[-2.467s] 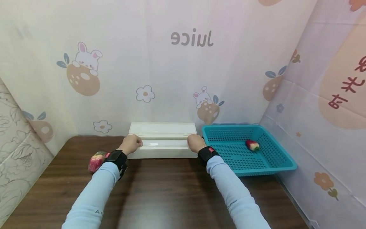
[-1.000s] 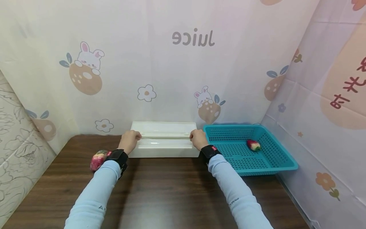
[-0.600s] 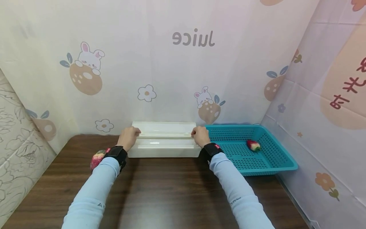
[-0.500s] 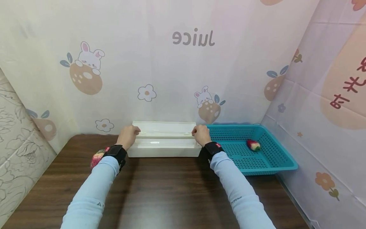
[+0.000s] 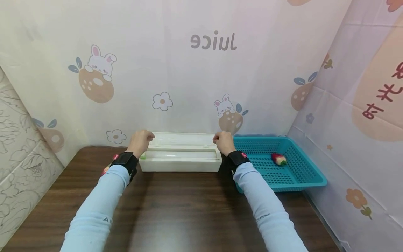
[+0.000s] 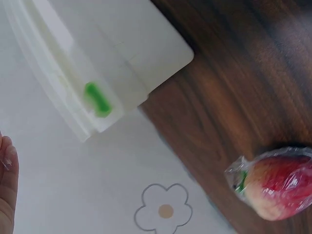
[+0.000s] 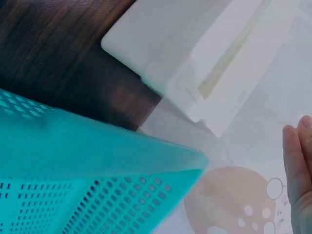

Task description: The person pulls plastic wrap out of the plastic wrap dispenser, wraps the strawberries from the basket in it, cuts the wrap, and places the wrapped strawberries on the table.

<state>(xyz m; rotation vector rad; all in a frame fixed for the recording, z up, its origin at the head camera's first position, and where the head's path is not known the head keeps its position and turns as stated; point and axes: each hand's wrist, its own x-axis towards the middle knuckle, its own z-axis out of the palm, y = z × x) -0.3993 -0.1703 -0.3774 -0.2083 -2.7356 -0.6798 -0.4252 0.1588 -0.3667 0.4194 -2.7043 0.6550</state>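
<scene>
A white cling film dispenser [image 5: 181,166], its lid raised against the back cloth, stands at the table's far edge. My left hand [image 5: 140,142] is above its left end and my right hand [image 5: 225,142] above its right end, both with fingers bent to the thumb. They pinch the edge of the clear cling film, which is hard to make out; a glint of it shows at the left fingertips in the left wrist view. A green slider [image 6: 98,100] sits at the dispenser's left end. A red-and-cream fruit [image 6: 282,187] wrapped in film lies left of it, mostly behind my left wrist in the head view.
A teal perforated basket [image 5: 310,183] stands to the right of the dispenser, touching or close to my right wrist. Inside lies a small red-and-cream fruit [image 5: 278,159]. Printed cloth [image 5: 176,70] hangs behind and at the sides. The dark wooden table [image 5: 176,210] extends in front.
Both hands have risen from the dispenser's front and moved slightly apart and away from me. The green slider at the left end has come into view. Dispenser and basket have stayed put.
</scene>
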